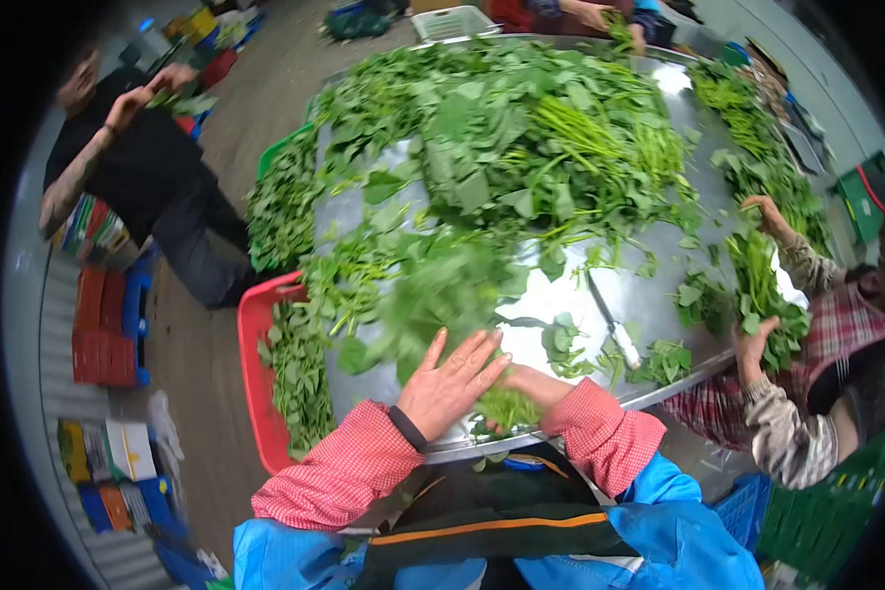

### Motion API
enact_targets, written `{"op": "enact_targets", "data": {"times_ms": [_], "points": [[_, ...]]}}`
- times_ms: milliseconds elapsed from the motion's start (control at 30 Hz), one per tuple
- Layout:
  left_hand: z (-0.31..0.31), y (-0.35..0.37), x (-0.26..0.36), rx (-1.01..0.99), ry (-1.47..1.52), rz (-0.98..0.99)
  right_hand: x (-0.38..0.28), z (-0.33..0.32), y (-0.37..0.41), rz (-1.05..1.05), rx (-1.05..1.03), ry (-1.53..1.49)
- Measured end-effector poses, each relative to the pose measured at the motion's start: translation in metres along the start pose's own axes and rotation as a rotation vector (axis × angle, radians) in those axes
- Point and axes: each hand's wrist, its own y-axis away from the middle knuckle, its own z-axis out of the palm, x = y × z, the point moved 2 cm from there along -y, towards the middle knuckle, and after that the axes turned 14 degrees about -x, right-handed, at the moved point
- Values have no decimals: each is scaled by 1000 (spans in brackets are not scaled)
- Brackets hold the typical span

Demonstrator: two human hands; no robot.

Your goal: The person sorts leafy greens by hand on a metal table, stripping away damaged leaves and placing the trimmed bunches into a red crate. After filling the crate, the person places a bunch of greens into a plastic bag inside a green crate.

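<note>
A bunch of leafy greens [447, 295], its leaves smeared by motion, lies at the near side of the metal table [649, 261]. My left hand [452, 382] rests against the near end of this bunch, back up, with its fingers stretched out. Beside and partly beneath it, my right hand [526, 395] is closed around the pale green stems [506, 409]; some of its fingers are hidden. To the right of my hands a knife [612, 320] with a white handle lies on the metal, untouched.
A big heap of greens [560, 128] covers the table's far half. A red crate [256, 393] and a green crate [265, 152], both holding greens, stand along the left edge. One co-worker [816, 344] holds greens at right; others are at far left and the far side.
</note>
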Motion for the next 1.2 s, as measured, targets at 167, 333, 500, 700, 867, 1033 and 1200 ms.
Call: {"op": "enact_targets", "data": {"times_ms": [167,333,500,700,867,1033,1200], "points": [[22,-13,8,-84,-3,58,15,-12,21,-71,-6,693],[7,-28,6,-54,8,-18,-34,-14,82,-19,667,1084],[-25,-46,-4,-33,-230,-36,-33,-81,126,23,1268,1653],[12,-28,5,-227,-103,25,-15,-117,126,136,1128,1595],[38,29,3,-68,171,-251,-15,-94,129,-125,1191,1321],[13,18,-21,137,162,-406,-26,-46,105,-17,1135,1435],[51,-4,-44,4,141,-475,-31,-31,78,-111,975,1323]]}}
